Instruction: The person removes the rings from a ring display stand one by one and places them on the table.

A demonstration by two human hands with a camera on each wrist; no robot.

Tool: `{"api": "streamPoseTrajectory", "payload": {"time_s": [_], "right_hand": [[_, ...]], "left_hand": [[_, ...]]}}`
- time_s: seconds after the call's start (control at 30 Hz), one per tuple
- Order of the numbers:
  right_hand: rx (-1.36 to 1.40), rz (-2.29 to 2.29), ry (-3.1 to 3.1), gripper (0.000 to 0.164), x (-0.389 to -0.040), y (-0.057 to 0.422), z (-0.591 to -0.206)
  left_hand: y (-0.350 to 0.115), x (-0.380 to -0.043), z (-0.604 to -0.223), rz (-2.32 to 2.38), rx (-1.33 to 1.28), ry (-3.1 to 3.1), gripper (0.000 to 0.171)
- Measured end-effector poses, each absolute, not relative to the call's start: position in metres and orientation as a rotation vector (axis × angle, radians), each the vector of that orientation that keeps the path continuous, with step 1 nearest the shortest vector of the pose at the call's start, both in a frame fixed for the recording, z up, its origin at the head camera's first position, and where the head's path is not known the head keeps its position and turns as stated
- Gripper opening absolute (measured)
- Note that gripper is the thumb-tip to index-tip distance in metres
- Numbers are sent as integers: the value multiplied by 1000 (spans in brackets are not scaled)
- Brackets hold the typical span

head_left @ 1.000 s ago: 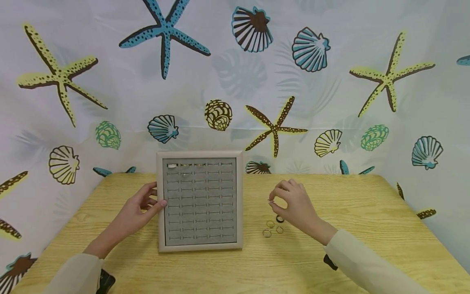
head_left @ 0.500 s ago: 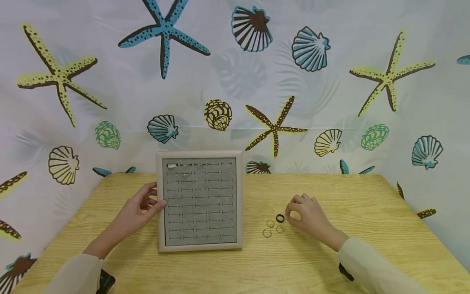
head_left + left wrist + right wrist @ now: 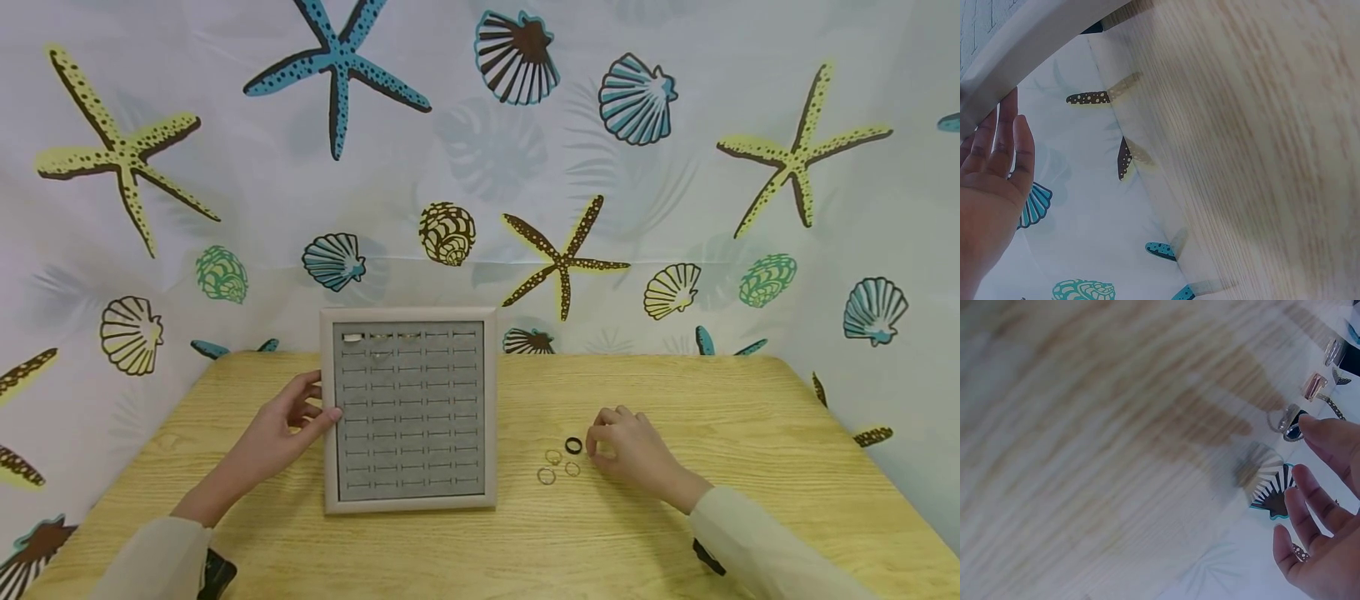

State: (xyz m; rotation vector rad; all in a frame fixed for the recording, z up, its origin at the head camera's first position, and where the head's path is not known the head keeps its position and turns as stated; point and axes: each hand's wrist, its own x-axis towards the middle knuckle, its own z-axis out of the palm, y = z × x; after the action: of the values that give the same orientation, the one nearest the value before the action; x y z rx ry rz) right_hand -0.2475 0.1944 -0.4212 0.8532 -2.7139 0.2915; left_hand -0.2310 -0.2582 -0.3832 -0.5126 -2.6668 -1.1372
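Observation:
In the head view, a ring display tray (image 3: 487, 417) with a pale frame and grey slotted pad stands at left centre. My left hand (image 3: 288, 425) grips its left side, thumb on the front edge and fingers behind. Several rings sit in its upper slots, among them a wide white ring (image 3: 352, 338). My right hand (image 3: 633, 450) is low over the table, thumb and index finger together beside a black ring (image 3: 566, 447). A thin ring (image 3: 1291, 439) shows at its thumb tip in the right wrist view; the fingers hide it in the head view.
Left of the black ring lie a gold ring (image 3: 553, 461), a silver ring (image 3: 539, 477) and a small thin ring (image 3: 572, 476) on the wooden table (image 3: 675, 408). A white curtain (image 3: 675, 208) printed with shells and starfish hangs behind the table.
My right hand has moved right and down, from above the loose rings to beside the black one. The left hand and the tray have stayed put.

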Motion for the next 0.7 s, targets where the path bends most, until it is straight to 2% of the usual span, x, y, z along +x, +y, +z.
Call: {"api": "streamPoseTrajectory", "payload": {"time_s": [0.7], "right_hand": [[888, 336, -2747, 15, -247, 197, -426]], "left_hand": [[-256, -230, -382, -1156, -560, -2622, 53]]}}
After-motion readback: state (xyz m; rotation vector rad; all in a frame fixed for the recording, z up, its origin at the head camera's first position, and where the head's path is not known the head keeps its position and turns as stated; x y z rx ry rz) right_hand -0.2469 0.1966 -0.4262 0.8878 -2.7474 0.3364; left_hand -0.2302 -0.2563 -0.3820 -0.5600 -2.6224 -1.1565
